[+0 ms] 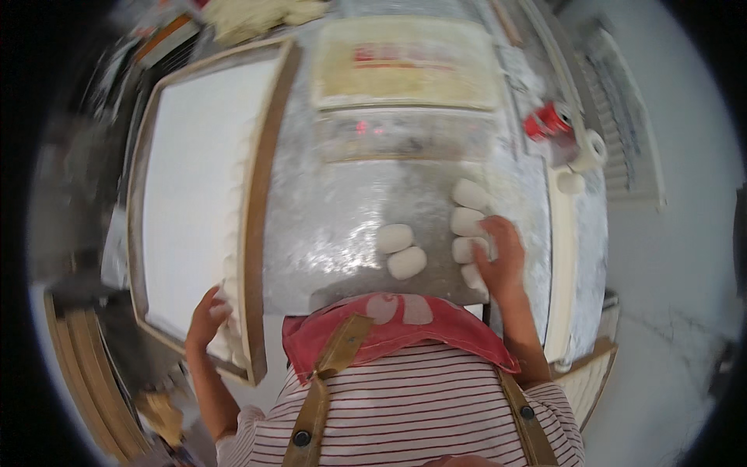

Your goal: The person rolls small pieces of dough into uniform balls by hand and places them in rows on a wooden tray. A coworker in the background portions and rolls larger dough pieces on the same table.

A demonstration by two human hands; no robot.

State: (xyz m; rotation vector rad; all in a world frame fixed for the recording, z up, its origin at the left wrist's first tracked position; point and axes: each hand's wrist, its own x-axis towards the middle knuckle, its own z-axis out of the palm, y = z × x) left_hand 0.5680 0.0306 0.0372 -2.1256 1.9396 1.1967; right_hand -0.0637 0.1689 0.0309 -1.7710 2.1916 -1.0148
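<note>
My right hand (503,260) is at a column of several smooth white dough pieces (468,222) on the metal worktop (327,204). Its thumb and fingers are spread over the lower pieces; whether it grips one is unclear. Left of that column, two more dough pieces (407,262) lie side by side near the front edge. My left hand (207,318) reaches into a long wooden-framed tray (255,233) with a white base. Its fingers curl beside a row of dough pieces (230,289) along the tray's right wall. Whether they hold one is hidden.
Behind the worktop's middle stands a scale (402,137) with lit red digits under a pale printed cover (408,64). A red can (547,121) and a white roll (594,149) stand at right. Pale dough (262,17) lies at the back left.
</note>
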